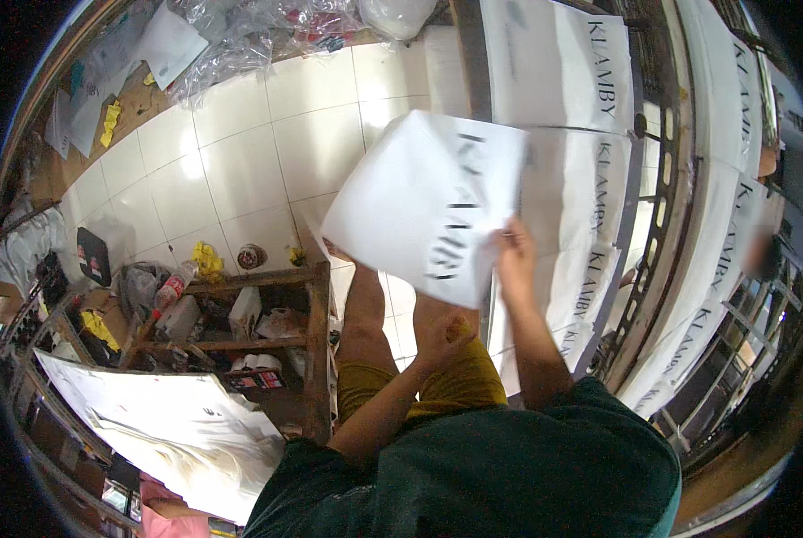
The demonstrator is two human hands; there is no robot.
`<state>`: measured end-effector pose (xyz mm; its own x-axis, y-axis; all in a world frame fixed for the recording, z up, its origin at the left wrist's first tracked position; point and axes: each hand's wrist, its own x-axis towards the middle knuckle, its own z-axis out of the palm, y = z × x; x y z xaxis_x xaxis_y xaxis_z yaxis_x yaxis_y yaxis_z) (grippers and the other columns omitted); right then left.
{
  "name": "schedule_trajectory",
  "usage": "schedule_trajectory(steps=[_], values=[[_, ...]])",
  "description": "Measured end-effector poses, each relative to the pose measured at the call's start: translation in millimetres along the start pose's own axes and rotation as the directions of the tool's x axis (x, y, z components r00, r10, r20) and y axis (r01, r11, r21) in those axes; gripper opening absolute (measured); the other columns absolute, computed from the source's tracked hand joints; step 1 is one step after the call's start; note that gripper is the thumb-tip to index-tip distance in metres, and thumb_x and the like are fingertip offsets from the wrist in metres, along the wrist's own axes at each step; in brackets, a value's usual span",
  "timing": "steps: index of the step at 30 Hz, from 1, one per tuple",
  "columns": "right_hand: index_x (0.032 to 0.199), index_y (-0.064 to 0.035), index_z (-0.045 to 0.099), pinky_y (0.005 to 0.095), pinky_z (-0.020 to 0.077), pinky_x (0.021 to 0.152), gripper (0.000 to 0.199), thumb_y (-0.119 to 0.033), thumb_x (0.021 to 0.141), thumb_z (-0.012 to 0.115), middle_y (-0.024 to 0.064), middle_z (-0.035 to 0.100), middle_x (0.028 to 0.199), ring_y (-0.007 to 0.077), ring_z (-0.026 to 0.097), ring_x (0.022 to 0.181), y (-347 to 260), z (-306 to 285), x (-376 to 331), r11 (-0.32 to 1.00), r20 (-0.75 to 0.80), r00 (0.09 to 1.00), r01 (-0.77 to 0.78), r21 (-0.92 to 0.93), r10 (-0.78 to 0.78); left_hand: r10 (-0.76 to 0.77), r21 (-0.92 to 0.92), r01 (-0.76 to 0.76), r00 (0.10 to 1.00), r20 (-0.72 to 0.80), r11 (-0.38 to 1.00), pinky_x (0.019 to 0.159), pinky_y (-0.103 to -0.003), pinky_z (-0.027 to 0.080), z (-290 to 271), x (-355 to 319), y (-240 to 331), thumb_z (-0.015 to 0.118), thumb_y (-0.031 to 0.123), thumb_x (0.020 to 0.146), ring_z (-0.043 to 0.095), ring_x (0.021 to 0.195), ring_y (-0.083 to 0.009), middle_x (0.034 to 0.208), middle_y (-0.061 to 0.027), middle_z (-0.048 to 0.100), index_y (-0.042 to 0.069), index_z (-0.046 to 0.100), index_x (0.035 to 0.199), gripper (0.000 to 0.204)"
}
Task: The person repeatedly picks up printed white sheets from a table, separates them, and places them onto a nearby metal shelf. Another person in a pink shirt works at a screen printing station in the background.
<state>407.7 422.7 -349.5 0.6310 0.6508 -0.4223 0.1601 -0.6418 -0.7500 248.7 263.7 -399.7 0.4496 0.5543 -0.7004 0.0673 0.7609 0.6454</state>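
A white sheet [410,202] with large dark lettering along one side hangs in front of me, tilted and slightly creased. Its material, paper or cloth, cannot be told. My right hand [514,255] pinches its right edge near the lower corner. Just below the sheet's bottom edge, my left hand [446,341] is over my thigh with curled fingers; what it holds, if anything, is hidden. To the right, several similar white printed pieces [558,179] lie in a row on a long rack or table, close to my right hand.
Farther right, a second row of printed white pieces [724,224] runs along another rack. A wooden shelf [316,359] with clutter stands at the left, beside a stack of white sheets [186,430]. Clear plastic bags [231,54] lie at the far left, beyond the tiled floor [240,170].
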Motion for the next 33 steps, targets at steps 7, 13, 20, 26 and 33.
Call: schedule_trajectory(steps=[7,13,20,26,33], values=[[0.117,-0.0096,0.045,0.0604,0.0107,0.095,0.042,-0.034,0.085,0.032,0.0103,0.047,0.122,0.0334,0.04,0.116,63.8,-137.0,115.3,0.733,-0.606,0.792,-0.455,-0.506,0.073,-0.167,0.117,0.212,0.935,-0.313,0.97,0.063,-0.032,0.044,-52.3,0.2,-84.6,0.06,0.033,0.077,0.054,0.071,-0.0189,0.082,-0.011,0.057,0.003,0.057,0.099,0.038],[0.114,-0.0155,0.046,0.0526,0.029,0.092,0.038,-0.032,0.081,0.043,0.0142,0.046,0.119,0.0311,0.045,0.109,118.0,-183.4,226.1,0.372,-0.631,0.776,-0.583,-0.722,-0.008,0.093,0.554,0.289,0.823,-0.56,0.78,0.075,-0.035,0.044,-70.5,-37.3,-199.7,0.063,0.032,0.074,0.055,0.086,-0.0255,0.098,-0.0144,0.056,0.005,0.057,0.101,0.039],[0.114,-0.0111,0.045,0.0667,0.0134,0.093,0.04,-0.028,0.078,0.041,0.0197,0.044,0.12,0.0418,0.039,0.112,112.2,-208.9,265.9,0.6,-0.651,0.728,-0.427,-0.676,-0.214,-0.135,0.384,0.42,0.8,-0.585,0.822,0.079,-0.035,0.044,-103.1,-60.7,-221.9,0.062,0.035,0.074,0.055,0.09,-0.0281,0.1,-0.0157,0.055,0.005,0.057,0.104,0.043],[0.116,-0.013,0.043,0.0653,0.0133,0.092,0.043,-0.027,0.076,0.043,0.0178,0.05,0.114,0.0381,0.039,0.114,145.9,-241.6,283.5,0.572,-0.636,0.735,-0.425,-0.701,-0.234,-0.075,0.358,0.355,0.792,-0.605,0.863,0.076,-0.034,0.045,-110.8,-41.8,-210.2,0.062,0.031,0.075,0.055,0.085,-0.0245,0.093,-0.0131,0.055,0.003,0.056,0.105,0.041],[0.13,-0.021,0.031,0.06,0.0104,0.096,0.053,-0.048,0.084,0.034,0.0229,0.026,0.129,0.0408,0.023,0.121,119.7,-162.2,241.4,0.733,-0.686,0.624,-0.254,-0.631,-0.375,0.029,0.324,0.262,0.736,-0.676,0.909,0.066,-0.03,0.046,-102.2,-57.6,-159.5,0.062,0.025,0.076,0.055,0.08,-0.0204,0.088,-0.0099,0.055,0.003,0.055,0.106,0.038]])
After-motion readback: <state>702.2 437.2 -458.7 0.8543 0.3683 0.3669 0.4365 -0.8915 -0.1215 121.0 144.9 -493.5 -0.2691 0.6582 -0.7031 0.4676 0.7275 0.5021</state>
